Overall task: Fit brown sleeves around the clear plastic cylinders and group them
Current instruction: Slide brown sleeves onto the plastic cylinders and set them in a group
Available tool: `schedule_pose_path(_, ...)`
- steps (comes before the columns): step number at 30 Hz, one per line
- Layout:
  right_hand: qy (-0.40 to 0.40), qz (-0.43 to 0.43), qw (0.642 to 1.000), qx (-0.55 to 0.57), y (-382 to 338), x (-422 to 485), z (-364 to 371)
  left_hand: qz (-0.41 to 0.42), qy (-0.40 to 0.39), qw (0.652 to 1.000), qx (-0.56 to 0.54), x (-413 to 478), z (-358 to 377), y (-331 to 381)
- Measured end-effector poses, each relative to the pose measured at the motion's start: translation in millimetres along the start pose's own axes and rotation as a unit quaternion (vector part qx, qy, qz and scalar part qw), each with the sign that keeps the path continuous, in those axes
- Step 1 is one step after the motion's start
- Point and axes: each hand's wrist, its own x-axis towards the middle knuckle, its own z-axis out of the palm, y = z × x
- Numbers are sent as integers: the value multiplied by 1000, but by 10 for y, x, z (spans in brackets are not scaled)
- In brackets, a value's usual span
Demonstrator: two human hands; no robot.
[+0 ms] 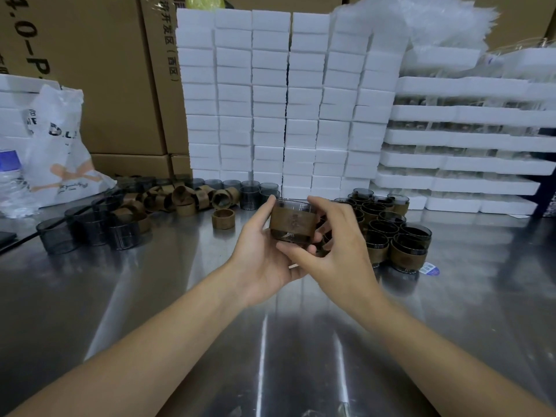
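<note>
Above the metal table I hold a clear smoky plastic cylinder (292, 221) with a brown sleeve around its middle. My left hand (262, 254) cups it from the left and below. My right hand (336, 247) grips it from the right, thumb along its bottom edge. A group of sleeved cylinders (391, 231) stands stacked on the table just right of my hands. Loose brown sleeves (180, 200) lie in a pile at the back left, one sleeve (223, 219) apart from it. Bare cylinders (90, 227) stand at the left, and others (249, 191) in a row behind the pile.
White foam blocks (270, 100) rise in a tall wall at the back. Foam trays (466, 152) with glassware are stacked at the right. Cardboard boxes (90, 70), a white plastic bag (60, 145) and a water bottle (12, 182) stand at the left. The steel table (270, 341) reflects light.
</note>
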Motion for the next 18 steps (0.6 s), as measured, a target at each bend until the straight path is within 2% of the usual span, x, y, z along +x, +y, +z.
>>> schedule_pose_path(2,-28,10,999,38,-14,-18,30,-5,-35,999,-20,-2,18,-34)
schedule_pose_path(7,-34,15,997,68,-38,-40,26,3,-78,996,-47,-28,64,-88)
schedule_pose_path(18,-40,26,998,45,16,-22,-1,-12,-41,999,-7,-26,55,-99)
